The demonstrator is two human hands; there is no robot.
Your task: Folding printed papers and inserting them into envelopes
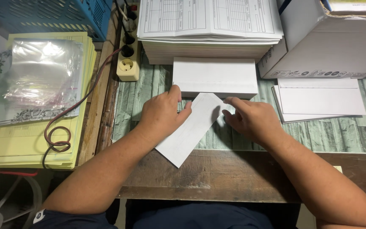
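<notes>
Folded white paper (193, 127) lies diagonally on the surface (217, 169), long axis from near-left to far-right. Left hand (162, 114) presses flat on its upper-left edge; right hand (250, 118), fingers loosely curled, pinches the far corner, both equally near.

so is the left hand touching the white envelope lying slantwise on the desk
Touching. The head view shows the left hand with its fingers and thumb pressed flat on the slanted white envelope, no gap between them.

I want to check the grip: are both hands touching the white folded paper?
Yes, the left hand presses on the white folded paper and the right hand pinches its upper corner.
</notes>
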